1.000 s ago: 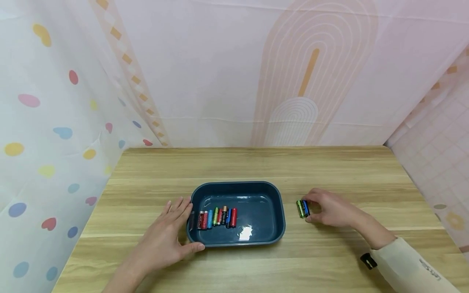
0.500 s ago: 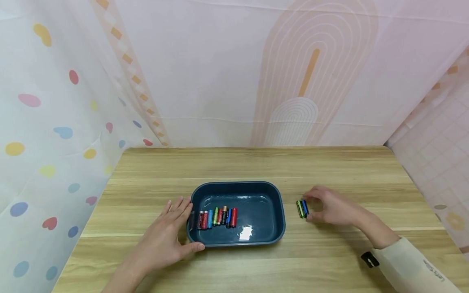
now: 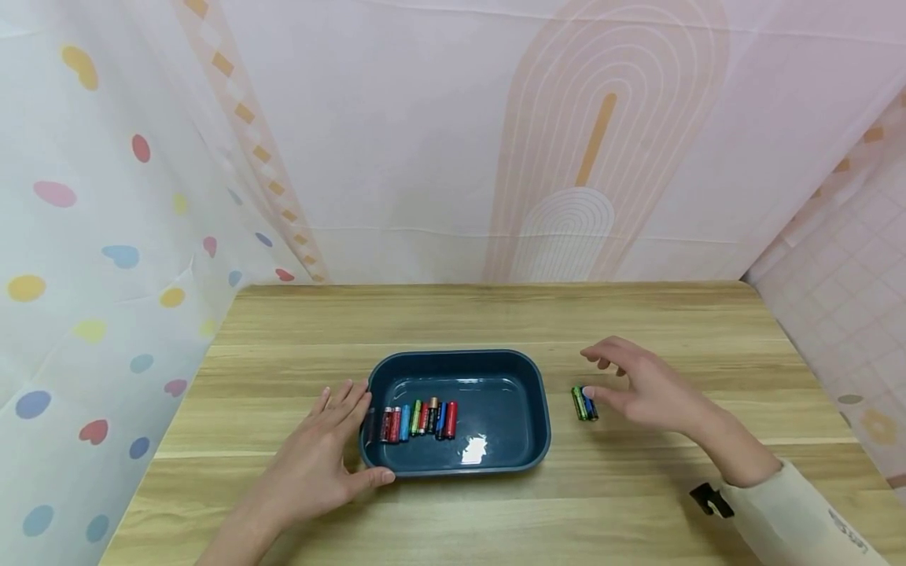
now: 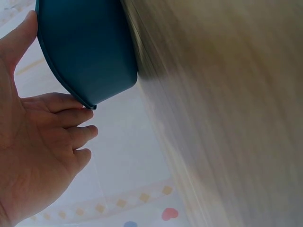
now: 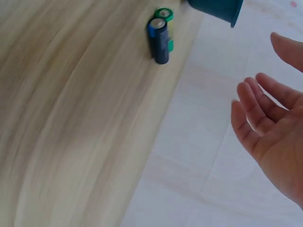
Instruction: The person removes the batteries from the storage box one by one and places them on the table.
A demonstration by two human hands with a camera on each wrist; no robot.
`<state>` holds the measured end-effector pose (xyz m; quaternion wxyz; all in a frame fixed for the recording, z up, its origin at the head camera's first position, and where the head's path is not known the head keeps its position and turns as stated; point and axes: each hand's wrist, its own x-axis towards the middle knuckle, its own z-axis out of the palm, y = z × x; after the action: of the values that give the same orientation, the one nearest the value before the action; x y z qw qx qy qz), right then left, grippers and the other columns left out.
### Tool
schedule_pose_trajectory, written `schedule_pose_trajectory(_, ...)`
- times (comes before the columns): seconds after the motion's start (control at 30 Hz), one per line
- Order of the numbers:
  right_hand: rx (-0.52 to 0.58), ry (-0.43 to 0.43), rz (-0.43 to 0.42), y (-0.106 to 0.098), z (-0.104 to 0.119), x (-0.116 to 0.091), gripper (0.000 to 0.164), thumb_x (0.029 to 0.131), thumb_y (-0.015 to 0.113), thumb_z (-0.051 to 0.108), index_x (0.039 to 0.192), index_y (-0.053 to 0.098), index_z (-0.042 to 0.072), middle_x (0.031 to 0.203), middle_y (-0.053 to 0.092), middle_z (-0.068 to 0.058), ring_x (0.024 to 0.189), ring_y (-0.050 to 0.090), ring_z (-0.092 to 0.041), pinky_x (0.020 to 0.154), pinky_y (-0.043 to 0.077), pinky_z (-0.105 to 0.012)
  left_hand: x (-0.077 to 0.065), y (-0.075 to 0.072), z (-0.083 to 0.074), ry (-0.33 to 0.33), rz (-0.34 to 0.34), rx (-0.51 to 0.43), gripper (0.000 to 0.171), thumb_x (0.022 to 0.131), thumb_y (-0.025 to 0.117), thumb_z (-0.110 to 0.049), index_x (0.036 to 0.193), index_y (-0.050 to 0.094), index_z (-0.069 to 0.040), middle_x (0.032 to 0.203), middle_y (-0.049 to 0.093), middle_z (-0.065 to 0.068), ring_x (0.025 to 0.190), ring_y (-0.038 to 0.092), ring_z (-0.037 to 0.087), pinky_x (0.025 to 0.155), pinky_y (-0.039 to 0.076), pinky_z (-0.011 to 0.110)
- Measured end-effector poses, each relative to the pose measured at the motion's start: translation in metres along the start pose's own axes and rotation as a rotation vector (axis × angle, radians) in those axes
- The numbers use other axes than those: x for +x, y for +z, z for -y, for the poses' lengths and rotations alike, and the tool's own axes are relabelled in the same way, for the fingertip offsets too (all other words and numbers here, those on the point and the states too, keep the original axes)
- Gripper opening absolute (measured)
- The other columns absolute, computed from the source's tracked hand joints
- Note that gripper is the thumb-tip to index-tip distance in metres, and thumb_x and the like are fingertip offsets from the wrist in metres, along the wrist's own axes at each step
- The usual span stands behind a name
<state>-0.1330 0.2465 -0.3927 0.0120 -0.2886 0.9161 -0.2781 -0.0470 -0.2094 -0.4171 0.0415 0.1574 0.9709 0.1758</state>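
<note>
In the head view my left hand (image 3: 314,460) rests on the left end of a dark blue-green plastic tray (image 3: 502,470). Its thumb touches the front rim and its fingers the left side; the left wrist view shows the thumb and index finger against the tray's rim. A row of several batteries (image 3: 423,418) in red, blue, green and black lies inside. On the table to the right of the tray, a green battery (image 3: 579,403) and a dark blue battery (image 5: 162,45) lie side by side. Above them hovers my right hand (image 3: 644,385), fingers loosely bent and holding nothing.
The tray stands on a wood-grain table (image 3: 488,519). A pale patterned cloth (image 3: 403,141) hangs behind the table's far edge, with more cloth along the left and right sides. A black clip-like piece (image 3: 711,500) hangs by the right sleeve (image 3: 793,511).
My right hand has let go of the two batteries and risen a little, its fingers spreading away from them. The left hand and the tray have stayed in place.
</note>
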Motion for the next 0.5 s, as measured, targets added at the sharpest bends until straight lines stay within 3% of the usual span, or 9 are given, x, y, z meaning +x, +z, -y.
schedule_pose_trajectory(0.23, -0.020, -0.079, -0.089, 0.002, 0.013, 0.001, 0.049, 0.091, 0.084, 0.019, 0.134, 0.067, 0.004, 0.124, 0.067, -0.002, 0.106, 0.064, -0.021, 0.083, 0.059, -0.044, 0.000, 0.001, 0.000, 0.003, 0.002, 0.002, 0.115, 0.077, 0.076, -0.077, 0.154, 0.047, 0.003, 0.166, 0.037, 0.017, 0.156, 0.026, 0.039, 0.129, 0.017, 0.052)
schedule_pose_trajectory(0.5, 0.020, -0.122, -0.100, 0.008, 0.028, 0.006, 0.056, 0.089, 0.086, 0.022, 0.138, 0.065, 0.005, 0.132, 0.066, -0.005, 0.114, 0.065, -0.022, 0.092, 0.058, -0.045, 0.000, 0.000, 0.000, 0.003, 0.000, -0.002, 0.114, 0.077, 0.078, -0.075, 0.155, 0.046, 0.003, 0.166, 0.037, 0.017, 0.156, 0.026, 0.039, 0.129, 0.017, 0.052)
